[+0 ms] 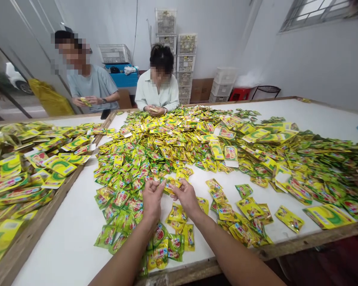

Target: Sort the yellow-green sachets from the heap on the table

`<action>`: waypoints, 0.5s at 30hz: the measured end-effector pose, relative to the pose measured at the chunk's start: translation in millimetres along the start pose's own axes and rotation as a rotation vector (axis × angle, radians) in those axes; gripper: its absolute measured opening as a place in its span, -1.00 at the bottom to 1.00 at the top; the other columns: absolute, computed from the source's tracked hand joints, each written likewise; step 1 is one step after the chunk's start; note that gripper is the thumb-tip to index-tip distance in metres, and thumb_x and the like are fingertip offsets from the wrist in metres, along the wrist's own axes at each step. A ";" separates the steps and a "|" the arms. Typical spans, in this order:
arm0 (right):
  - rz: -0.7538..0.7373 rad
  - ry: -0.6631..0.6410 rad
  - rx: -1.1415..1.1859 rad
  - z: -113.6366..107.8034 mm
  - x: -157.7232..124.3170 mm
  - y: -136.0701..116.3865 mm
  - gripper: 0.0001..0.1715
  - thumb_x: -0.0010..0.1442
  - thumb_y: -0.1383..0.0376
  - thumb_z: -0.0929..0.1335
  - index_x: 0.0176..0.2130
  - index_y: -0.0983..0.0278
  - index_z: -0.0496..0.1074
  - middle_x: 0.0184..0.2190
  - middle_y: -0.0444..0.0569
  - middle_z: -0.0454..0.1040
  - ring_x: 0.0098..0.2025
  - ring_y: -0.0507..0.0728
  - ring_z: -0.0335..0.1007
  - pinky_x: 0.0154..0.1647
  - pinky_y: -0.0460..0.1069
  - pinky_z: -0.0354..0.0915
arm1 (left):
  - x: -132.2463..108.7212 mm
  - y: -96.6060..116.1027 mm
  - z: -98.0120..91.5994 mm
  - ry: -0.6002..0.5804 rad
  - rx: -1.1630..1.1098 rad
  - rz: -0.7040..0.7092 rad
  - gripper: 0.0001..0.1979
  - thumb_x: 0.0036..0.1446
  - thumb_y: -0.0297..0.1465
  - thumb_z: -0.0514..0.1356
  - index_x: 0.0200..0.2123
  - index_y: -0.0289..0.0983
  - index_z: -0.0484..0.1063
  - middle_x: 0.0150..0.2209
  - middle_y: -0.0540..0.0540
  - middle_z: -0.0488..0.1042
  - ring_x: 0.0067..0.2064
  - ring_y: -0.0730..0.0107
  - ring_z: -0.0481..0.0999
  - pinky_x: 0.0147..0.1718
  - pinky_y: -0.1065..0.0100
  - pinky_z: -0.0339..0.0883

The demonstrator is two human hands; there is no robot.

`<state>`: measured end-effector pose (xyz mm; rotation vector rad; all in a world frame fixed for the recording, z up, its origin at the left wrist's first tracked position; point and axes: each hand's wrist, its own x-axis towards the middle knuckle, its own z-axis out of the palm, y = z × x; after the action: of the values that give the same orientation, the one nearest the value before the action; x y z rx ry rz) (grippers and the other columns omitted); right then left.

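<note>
Item: one small, glossy yellow-and-green plastic sachet (170, 185), raised over the white, flat worktop (62, 226), before the heap. Left hand (152, 200): fingertips pinching one end. Right hand (187, 196): fingertips pinching the other. Handling advice: light grip near the edges, film kept uncreased. Surface: rough wooden edging (286, 245); broad mound of yellow and green plastic sachets (164, 147); flat yellow-and-green card boxes (329, 216). Room: pale walls (220, 28), stacked white plastic crates (186, 63), barred window (313, 12), two people (156, 91) opposite.
</note>
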<state>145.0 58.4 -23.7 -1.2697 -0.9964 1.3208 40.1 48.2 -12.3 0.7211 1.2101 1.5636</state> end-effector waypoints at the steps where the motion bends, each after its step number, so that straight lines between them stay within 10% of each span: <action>1: -0.002 -0.010 0.009 -0.3 0.0 -0.1 -0.54 -0.18 0.02 0.44 -0.44 0.23 0.21 -0.63 -0.27 0.26 -0.70 -0.01 0.24 -0.64 -0.07 0.23 | -0.3 1.4 -0.1 -0.013 0.015 0.007 -0.61 -0.20 -0.29 0.35 -0.47 -0.24 0.14 -0.57 0.16 0.23 -0.55 0.63 0.24 -0.52 0.55 0.14; 8: -0.004 -0.154 0.103 -6.8 -1.7 -4.4 -0.46 -0.14 0.02 0.45 -0.21 0.27 0.38 -0.47 -0.18 0.41 -0.51 0.01 0.35 -0.48 -0.08 0.28 | 1.3 12.4 -2.5 -0.042 -0.066 -0.100 -0.51 -0.38 -0.41 0.41 -0.36 -0.22 0.21 -0.49 0.14 0.37 -0.49 0.56 0.40 -0.46 0.52 0.29; 15: -0.103 -0.140 0.000 -8.7 -7.2 -8.3 -0.57 -0.17 -0.01 0.47 -0.46 0.29 0.47 -0.57 -0.14 0.45 -0.44 0.09 0.36 -0.37 -0.04 0.27 | 1.2 8.6 -5.9 -0.082 0.061 -0.217 -0.44 -0.41 -0.37 0.41 -0.22 -0.25 0.36 -0.54 0.08 0.47 -0.49 0.41 0.49 -0.49 0.45 0.36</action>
<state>154.1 51.8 -15.3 -1.1222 -1.1441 1.3433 31.6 47.2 -6.2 0.6632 1.2362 1.3115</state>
